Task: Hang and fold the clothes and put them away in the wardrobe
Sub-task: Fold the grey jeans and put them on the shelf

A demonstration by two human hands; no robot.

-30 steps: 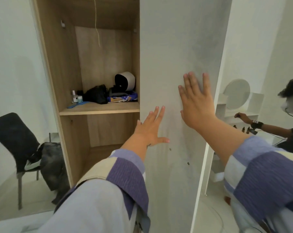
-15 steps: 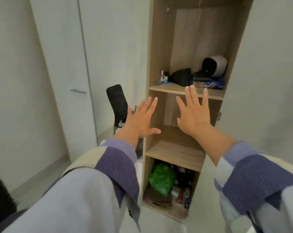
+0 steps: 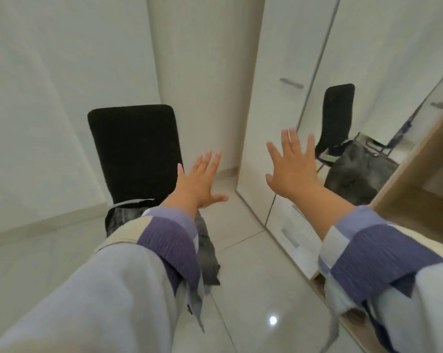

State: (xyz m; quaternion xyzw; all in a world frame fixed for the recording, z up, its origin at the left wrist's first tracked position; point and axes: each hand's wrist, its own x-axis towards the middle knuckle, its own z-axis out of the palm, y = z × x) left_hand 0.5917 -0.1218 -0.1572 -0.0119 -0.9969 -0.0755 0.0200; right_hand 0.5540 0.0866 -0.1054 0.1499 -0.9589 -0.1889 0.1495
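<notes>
A dark grey garment point(image 3: 207, 250) hangs off the seat of a black chair point(image 3: 134, 151) and trails onto the floor, partly hidden by my left sleeve. My left hand point(image 3: 200, 182) is held out above it with fingers spread, holding nothing. My right hand point(image 3: 293, 166) is raised with fingers spread in front of the mirrored wardrobe door point(image 3: 355, 72), holding nothing. The wooden edge of the open wardrobe point(image 3: 414, 179) shows at the right.
A white closed wardrobe door point(image 3: 274, 123) with a grey handle stands beside the mirror. White drawers point(image 3: 291, 233) sit low under it. The mirror reflects the chair and garment. Pale glossy floor tiles point(image 3: 240, 289) lie below, and white walls stand at left.
My view has swung left from the wardrobe's open shelves to the chair and the garment. Both hands stayed spread and came away from the wardrobe.
</notes>
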